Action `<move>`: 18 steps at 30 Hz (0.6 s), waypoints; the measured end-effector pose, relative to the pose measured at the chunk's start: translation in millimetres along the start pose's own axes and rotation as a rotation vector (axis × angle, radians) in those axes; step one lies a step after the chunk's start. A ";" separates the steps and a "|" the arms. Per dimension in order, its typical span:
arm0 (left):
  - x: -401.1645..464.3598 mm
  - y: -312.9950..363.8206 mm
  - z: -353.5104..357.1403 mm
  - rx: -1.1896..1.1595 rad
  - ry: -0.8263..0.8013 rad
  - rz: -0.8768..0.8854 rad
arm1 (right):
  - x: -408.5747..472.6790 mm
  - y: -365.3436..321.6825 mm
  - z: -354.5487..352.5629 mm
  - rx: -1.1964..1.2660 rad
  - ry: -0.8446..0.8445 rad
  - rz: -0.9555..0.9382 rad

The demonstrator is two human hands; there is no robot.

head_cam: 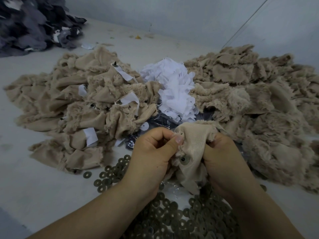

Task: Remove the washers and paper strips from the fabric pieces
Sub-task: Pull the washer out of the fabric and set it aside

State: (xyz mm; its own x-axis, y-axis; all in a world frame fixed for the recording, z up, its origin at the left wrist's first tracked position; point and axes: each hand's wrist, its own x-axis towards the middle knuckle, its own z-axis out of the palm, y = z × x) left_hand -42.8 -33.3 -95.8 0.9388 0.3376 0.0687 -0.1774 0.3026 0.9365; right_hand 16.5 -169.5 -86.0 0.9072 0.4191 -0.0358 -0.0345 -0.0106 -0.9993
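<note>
Head view, read from left to right with the white heap of torn paper strips as the landmark. Far left of it and behind, a dark grey fabric pile sits on the pale tabletop. Just left of the paper lies a beige pile of furry fabric pieces, too many to count, with about five white strips and several dark studs showing on them. In front of the paper, the left hand pinches the top edge of one beige plush fabric piece, fingers curled tight. That piece carries one round dull-metal washer on its knit backing. The right hand grips the same piece on its other side, fingers curled into the cloth. Below both hands spreads a heap of loose olive-grey washers, far too many to count. Right of the paper lies a second beige fabric pile, with no strips showing.

The cloth looks soft, light and floppy, so holding it close beside the washer should steady it. The washer seems stiff and small, best taken by its rim. Paper would likely tear easily.
</note>
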 end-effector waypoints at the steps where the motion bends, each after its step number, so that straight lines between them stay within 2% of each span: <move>1: -0.3 0.1 0.3 0.013 0.006 0.007 | -0.7 -2.2 -0.5 -0.055 0.011 -0.041; 5: -0.1 0.2 2.4 0.076 0.046 0.060 | -1.0 -5.6 1.0 -0.207 0.061 -0.144; 18: 0.4 -2.2 2.3 0.206 0.088 0.169 | -2.2 -9.3 -1.0 -0.200 0.185 -0.189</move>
State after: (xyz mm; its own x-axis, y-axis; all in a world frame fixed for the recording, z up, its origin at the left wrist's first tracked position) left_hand -41.3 -35.9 -97.0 0.8700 0.4467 0.2086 -0.2575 0.0510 0.9649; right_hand 15.3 -171.2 -76.6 0.9512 0.2584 0.1685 0.2081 -0.1343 -0.9689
